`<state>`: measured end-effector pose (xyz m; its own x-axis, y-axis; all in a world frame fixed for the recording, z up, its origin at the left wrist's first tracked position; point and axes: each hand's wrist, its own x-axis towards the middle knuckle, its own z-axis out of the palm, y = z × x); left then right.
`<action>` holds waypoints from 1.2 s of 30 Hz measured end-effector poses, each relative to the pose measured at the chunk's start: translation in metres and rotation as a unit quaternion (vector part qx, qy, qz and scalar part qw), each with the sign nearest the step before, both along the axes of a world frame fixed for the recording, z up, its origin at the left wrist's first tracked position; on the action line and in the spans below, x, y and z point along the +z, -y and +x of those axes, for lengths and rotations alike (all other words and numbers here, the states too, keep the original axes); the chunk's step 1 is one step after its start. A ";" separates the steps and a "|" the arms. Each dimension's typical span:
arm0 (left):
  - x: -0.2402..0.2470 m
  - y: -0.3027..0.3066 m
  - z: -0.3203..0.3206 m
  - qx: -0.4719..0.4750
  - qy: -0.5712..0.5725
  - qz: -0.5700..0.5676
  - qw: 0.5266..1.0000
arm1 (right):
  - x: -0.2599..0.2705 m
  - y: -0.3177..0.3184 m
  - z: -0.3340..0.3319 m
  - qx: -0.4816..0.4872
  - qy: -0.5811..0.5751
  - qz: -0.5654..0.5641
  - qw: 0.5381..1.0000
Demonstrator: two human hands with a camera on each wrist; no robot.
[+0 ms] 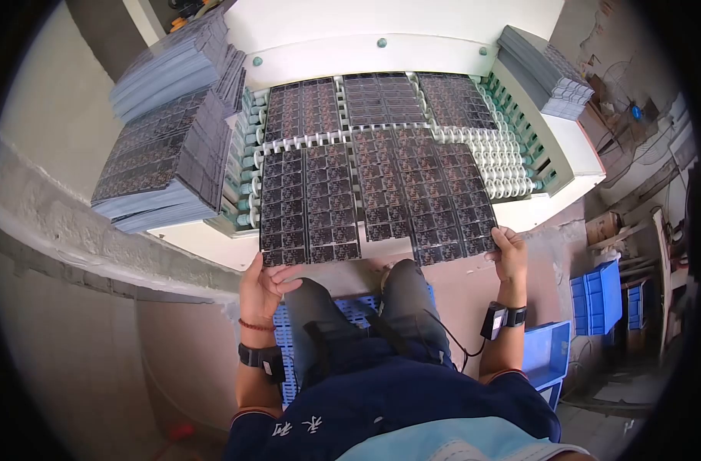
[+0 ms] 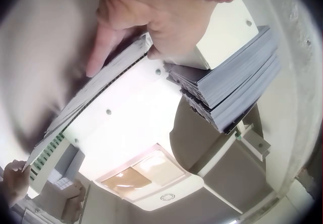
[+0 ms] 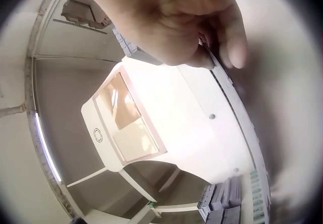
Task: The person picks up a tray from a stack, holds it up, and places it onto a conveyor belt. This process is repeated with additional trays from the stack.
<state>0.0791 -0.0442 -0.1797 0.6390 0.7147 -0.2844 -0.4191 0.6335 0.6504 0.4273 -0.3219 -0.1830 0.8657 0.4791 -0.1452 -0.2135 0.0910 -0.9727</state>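
Dark circuit board panels lie side by side across the front of a roller conveyor (image 1: 508,154), their near edges overhanging it. My left hand (image 1: 264,292) holds the near left corner of the left circuit board panel (image 1: 308,203), thumb at the edge and fingers stretched beneath. At the opposite near corner, my right hand (image 1: 509,253) pinches the right circuit board panel (image 1: 446,200) between thumb and fingers. The left wrist view has the panel's edge (image 2: 108,70) running between thumb and finger. In the right wrist view, the fingers close on the panel's edge (image 3: 227,77).
Behind these, more panels (image 1: 381,96) lie flat on the rollers before a white machine housing (image 1: 381,38). Tall panel stacks (image 1: 158,146) stand on the left, another stack (image 1: 546,73) on the right. Blue crates (image 1: 546,353) sit at lower right, beside a concrete ledge-free floor area.
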 end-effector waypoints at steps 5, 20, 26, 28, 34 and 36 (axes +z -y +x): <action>-0.005 0.005 -0.002 -0.021 -0.066 0.058 0.996 | 0.000 0.052 0.031 -0.058 0.012 -0.014 0.998; 0.003 0.010 0.009 0.050 -0.087 0.049 0.994 | 0.018 0.052 0.086 -0.143 0.137 -0.215 0.956; 0.022 0.019 -0.012 0.130 -0.146 0.181 0.964 | 0.018 0.090 0.041 -0.146 0.068 0.006 0.987; 0.044 0.022 -0.015 0.203 -0.176 0.300 0.915 | 0.014 0.097 0.034 -0.139 0.044 0.068 0.987; 0.130 0.002 -0.019 0.452 -0.334 0.685 0.463 | 0.023 0.072 0.014 -0.074 0.050 0.156 0.984; 0.158 -0.013 -0.009 0.474 -0.359 0.721 0.356 | 0.025 0.061 0.009 -0.037 0.061 0.186 0.980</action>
